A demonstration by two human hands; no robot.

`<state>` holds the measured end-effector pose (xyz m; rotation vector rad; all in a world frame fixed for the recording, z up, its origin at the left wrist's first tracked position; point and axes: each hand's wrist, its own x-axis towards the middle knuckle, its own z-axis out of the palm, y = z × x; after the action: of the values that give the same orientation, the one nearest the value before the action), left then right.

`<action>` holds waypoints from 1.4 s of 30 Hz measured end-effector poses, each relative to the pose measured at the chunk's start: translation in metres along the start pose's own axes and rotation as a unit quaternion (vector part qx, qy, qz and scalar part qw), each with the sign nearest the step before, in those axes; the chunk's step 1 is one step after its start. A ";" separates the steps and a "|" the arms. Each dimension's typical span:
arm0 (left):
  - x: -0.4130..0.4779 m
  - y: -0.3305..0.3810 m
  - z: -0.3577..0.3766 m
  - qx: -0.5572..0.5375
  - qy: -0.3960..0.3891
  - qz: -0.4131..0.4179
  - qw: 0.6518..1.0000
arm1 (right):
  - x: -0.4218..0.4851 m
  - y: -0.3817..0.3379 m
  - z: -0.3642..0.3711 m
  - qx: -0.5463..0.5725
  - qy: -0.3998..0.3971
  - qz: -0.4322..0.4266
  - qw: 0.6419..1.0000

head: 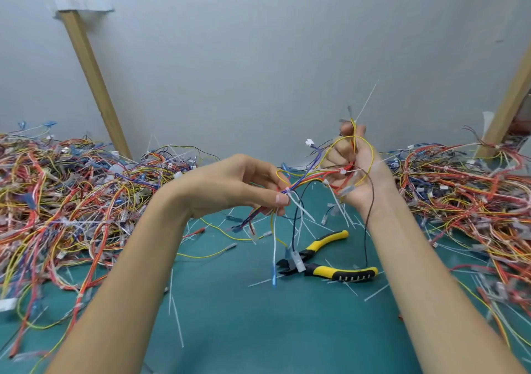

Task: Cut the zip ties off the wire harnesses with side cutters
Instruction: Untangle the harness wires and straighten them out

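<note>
One harness (pixel 310 177) is held above the worktop (pixel 244 316): the left hand (pixel 238 184) pinches it at a white zip tie (pixel 290 194), and the right hand (pixel 353 172) grips its other end, fingers curled. One pair of cutters (pixel 324 261) (yellow-and-black handles, spread) lies on the worktop below, between the left pile (pixel 71 195) and the right pile (pixel 465 195) of wires.

A teal-green counter (pixel 244 330) fills the near part of the view, its surface plain and matte. Behind it, at the far side, stands a pale grey wall (pixel 273 43). A light wooden batten (pixel 86 66) leans across the wall on the left, running from the top edge down to the counter. A strip of whitish tape (pixel 82 5) crosses it near its top. On the right, a second wooden batten (pixel 508 100) slants the opposite way, with a whitish scrap (pixel 487 121) beside its lower part.
</note>
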<state>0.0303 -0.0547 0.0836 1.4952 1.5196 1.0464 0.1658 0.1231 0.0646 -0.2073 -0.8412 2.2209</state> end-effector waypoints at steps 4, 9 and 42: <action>-0.001 0.000 -0.002 0.026 -0.047 -0.016 0.998 | 0.001 0.004 0.001 0.013 -0.050 0.006 0.999; 0.006 -0.018 -0.002 0.033 -0.017 -0.060 0.998 | 0.007 0.017 -0.012 -0.037 0.008 0.011 0.999; 0.009 -0.111 0.081 -0.076 0.376 0.053 0.922 | -0.079 0.097 -0.062 -0.798 -0.079 -0.205 0.561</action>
<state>0.0612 -0.0399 -0.0492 1.1176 1.8029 1.9050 0.1889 0.0502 -0.0522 -0.5458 -2.4489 0.4112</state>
